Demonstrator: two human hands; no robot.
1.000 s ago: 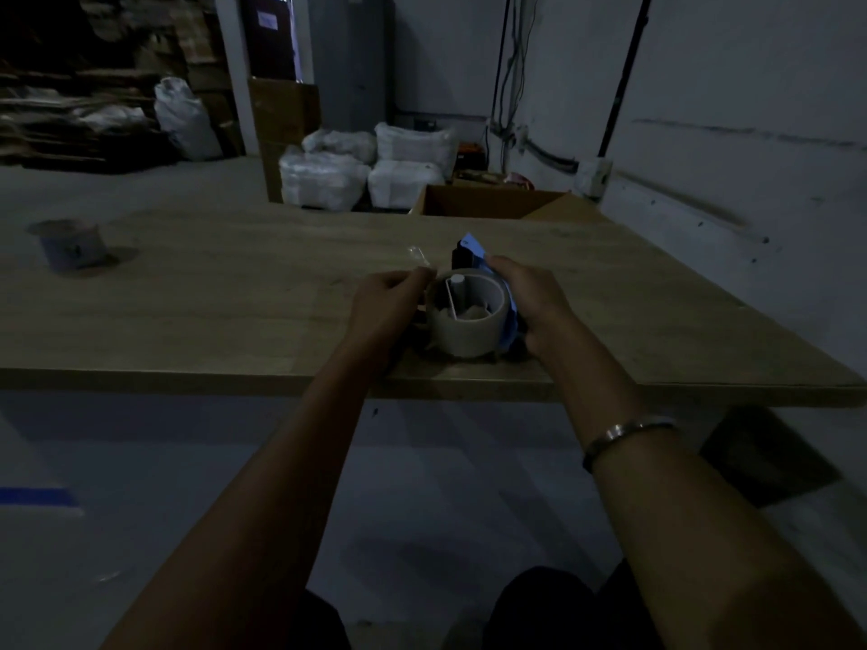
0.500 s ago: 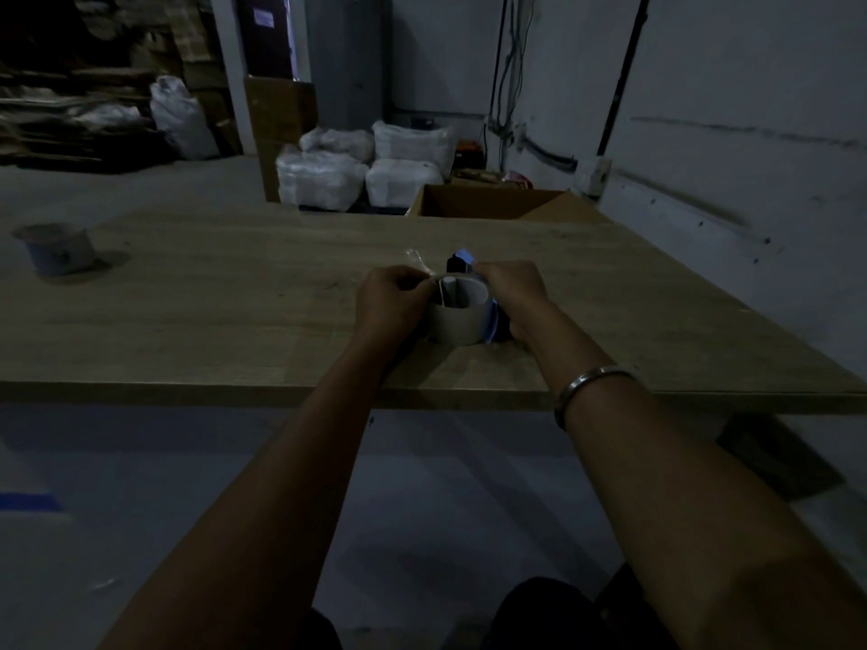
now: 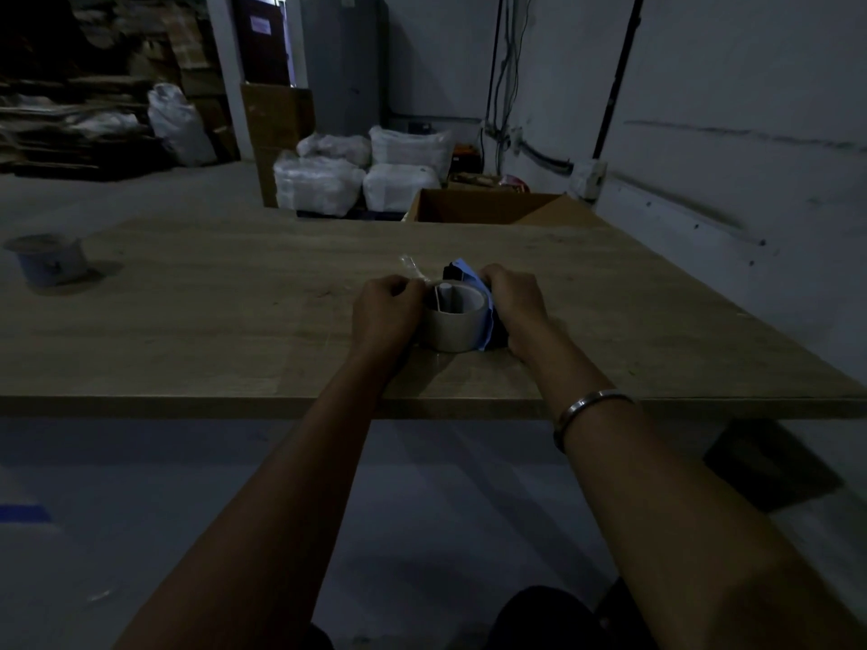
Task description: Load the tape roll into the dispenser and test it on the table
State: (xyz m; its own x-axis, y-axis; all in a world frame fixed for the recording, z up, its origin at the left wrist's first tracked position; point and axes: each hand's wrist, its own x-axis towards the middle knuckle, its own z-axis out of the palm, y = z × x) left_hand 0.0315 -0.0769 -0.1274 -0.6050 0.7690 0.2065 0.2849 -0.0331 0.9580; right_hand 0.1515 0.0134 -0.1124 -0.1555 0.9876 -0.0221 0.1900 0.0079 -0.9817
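Observation:
A beige tape roll [image 3: 452, 328] sits in a blue and black dispenser [image 3: 469, 274] on the wooden table [image 3: 234, 321], near its front edge. My left hand [image 3: 384, 312] is closed against the roll's left side and pinches a clear strip of tape [image 3: 413, 269] that sticks up from it. My right hand [image 3: 513, 302] grips the dispenser from the right and hides most of its body. The scene is dim.
A small pale tub [image 3: 47, 262] stands at the table's far left. Behind the table is an open cardboard box [image 3: 488, 208], white sacks [image 3: 356, 180] and stacked cardboard. A wall runs along the right side.
Both hands and the dispenser with the roll have moved slightly away from me, from the table's front edge, and lowered onto the surface. The grips look the same.

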